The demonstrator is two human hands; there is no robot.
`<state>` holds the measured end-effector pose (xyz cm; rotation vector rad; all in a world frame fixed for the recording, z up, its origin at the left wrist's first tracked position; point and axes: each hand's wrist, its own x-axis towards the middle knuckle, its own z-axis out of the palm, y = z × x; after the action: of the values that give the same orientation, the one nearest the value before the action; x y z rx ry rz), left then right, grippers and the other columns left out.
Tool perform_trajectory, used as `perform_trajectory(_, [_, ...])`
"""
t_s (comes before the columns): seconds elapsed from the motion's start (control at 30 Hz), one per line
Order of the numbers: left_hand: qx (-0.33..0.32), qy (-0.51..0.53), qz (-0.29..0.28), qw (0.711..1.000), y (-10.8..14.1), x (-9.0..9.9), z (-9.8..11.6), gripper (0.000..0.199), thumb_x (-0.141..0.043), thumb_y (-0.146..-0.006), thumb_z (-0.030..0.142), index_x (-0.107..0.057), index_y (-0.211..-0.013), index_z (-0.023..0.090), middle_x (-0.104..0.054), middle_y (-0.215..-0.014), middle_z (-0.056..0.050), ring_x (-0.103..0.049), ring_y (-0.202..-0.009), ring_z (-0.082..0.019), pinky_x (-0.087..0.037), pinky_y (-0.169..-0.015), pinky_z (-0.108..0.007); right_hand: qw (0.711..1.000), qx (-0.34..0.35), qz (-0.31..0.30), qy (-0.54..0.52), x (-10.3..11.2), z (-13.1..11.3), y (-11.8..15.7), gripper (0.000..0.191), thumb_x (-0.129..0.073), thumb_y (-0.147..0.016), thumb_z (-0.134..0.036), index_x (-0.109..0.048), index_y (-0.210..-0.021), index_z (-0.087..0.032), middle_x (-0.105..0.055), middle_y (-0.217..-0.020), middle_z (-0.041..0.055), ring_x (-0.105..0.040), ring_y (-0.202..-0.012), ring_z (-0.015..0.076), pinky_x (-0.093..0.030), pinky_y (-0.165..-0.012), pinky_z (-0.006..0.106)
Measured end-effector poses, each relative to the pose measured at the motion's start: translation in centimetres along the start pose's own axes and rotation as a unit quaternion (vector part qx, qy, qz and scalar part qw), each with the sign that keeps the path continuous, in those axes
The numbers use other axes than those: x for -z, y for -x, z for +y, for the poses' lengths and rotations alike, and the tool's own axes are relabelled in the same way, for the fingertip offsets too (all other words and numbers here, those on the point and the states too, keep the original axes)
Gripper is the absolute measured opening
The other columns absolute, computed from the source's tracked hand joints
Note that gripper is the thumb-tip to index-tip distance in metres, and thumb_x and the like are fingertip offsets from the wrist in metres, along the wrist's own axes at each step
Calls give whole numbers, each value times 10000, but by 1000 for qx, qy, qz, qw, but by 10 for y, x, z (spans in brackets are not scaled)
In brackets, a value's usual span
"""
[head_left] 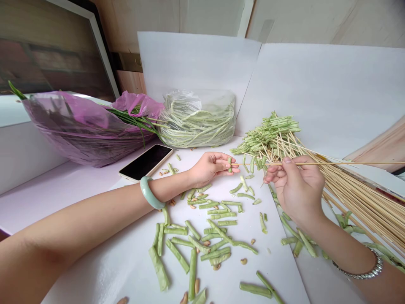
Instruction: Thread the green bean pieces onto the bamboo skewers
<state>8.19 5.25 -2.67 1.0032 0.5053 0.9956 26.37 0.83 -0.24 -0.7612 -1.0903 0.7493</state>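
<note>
My left hand (214,169) pinches a short piece of green bean (230,164) between thumb and fingers. The tip of a thin bamboo skewer (354,163) meets that piece; whether it passes through is too small to tell. My right hand (295,181) grips the skewer between thumb and fingers, its long end pointing off to the right. Between the hands, several bean pieces (252,164) stand crosswise along the skewer and look threaded on it. Below my hands, many cut bean pieces (218,253) lie scattered on the white table (104,270), with small brown beans (243,261) among them.
Filled bean skewers (268,133) are heaped at the back right, beside a long bundle of bare skewers (357,194). A clear bag of long beans (199,122), a purple bag of greens (91,131) and a phone (146,162) lie at the back left. White panels (199,63) stand behind.
</note>
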Motion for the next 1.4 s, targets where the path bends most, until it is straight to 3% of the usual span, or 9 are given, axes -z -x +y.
perform_trajectory(0.5, [-13,-21,13,1000,-1,3,-1,147,-718,-676,98,-604,-769,88,-701,-805,-84,-688,-758,-183,-493,-841,-367,1000,-9,-6,-18,4,10,4,259,-725,-682,-239,-473,-724,-199,-617,-557,-29,-612,-482,152,-513,-413,259])
perform_trajectory(0.9, [-23,-18,8,1000,-2,5,-3,320,-819,-537,224,-616,-746,92,-701,-785,-71,-681,-771,-189,-497,-799,-325,1000,-24,-15,-6,5,10,6,249,-728,-689,-275,-486,-683,-219,-644,-573,-3,-617,-500,160,-522,-427,267])
perform_trajectory(1.4, [-22,-28,3,999,-2,5,-2,249,-790,-593,179,-618,-751,92,-699,-784,-77,-679,-753,-182,-493,-811,-347,999,-36,-34,-13,5,9,6,263,-747,-676,-285,-491,-657,-224,-645,-574,-5,-620,-501,156,-537,-441,265])
